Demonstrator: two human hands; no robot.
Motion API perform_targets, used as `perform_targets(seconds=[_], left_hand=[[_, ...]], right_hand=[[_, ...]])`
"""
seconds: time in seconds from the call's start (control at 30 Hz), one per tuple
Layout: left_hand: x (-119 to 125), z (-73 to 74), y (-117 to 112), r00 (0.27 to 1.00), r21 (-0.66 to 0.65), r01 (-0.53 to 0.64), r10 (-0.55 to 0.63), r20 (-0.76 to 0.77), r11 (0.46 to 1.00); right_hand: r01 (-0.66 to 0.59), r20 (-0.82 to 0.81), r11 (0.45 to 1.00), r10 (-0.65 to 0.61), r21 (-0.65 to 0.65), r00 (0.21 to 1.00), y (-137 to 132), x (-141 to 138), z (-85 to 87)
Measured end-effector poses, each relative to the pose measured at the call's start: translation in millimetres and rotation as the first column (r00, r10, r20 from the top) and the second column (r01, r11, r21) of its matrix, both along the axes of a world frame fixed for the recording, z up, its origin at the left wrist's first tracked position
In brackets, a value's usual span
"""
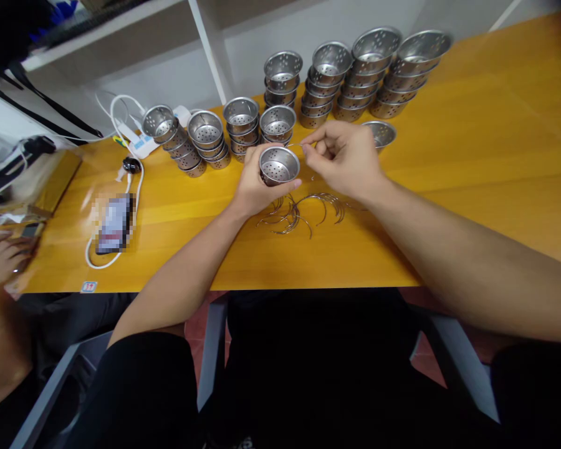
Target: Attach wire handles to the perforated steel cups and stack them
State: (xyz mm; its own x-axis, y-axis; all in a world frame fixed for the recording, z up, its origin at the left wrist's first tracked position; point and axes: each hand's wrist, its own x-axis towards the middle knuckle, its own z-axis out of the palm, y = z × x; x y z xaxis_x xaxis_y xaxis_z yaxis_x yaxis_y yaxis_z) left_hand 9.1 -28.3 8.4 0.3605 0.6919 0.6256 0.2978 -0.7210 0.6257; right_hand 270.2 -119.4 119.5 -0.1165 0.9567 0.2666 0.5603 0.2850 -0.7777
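So a small perforated metal cup (pixel 279 166) is being held by the left hand (pixel 254 184), with the thumb wrapped along its near side and the fingers around the far side. It's kept up over the middle of the yellow-orange tabletop (pixel 490 137), open mouth facing up. A thin wire (pixel 296 144) is pinched between thumb and fingertip of the right hand (pixel 343 156), right by the far rim of that cup. Whether the rim is actually touched by the wire can't be told, it's just too fine. The two hands are held close to each other but apart.

Just below, a loose bunch of curved wires (pixel 292 215) is spread on the wood. Another cup (pixel 383 132) is partly hidden by the right hand. Beyond the hands, more of the same cups are nested in stacks: a front group (pixel 206 134), whose leftmost stack is tilted, and a taller-looking back group (pixel 376 56) over to the right.

Off to the left, a pixelated device (pixel 115 223) is half ringed by a white cable (pixel 139 187), and a co-worker's hand (pixel 2 257) can be seen at the edge.
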Motion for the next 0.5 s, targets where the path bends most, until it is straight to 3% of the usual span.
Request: perform_targets(seconds=[0.17,0.4,0.5], left_hand=[[0,2.3,-2,0.999,-0.040,0.006,-0.004,0.047,0.999],[0,-17.0,15,0.993,-0.032,0.097,-0.094,0.072,0.995],[3,-20.9,16,0.992,-0.012,0.117,-0.116,0.048,0.993]], right_hand=[[-0.059,-0.027,0.998,0.059,0.025,0.998,-3,-4,-0.3],[-0.015,0.135,0.999,0.020,-0.034,0.991,-3,-6,-1.8],[-0.006,0.098,1.000,0.009,-0.029,0.995,-4,-3,0.2]])
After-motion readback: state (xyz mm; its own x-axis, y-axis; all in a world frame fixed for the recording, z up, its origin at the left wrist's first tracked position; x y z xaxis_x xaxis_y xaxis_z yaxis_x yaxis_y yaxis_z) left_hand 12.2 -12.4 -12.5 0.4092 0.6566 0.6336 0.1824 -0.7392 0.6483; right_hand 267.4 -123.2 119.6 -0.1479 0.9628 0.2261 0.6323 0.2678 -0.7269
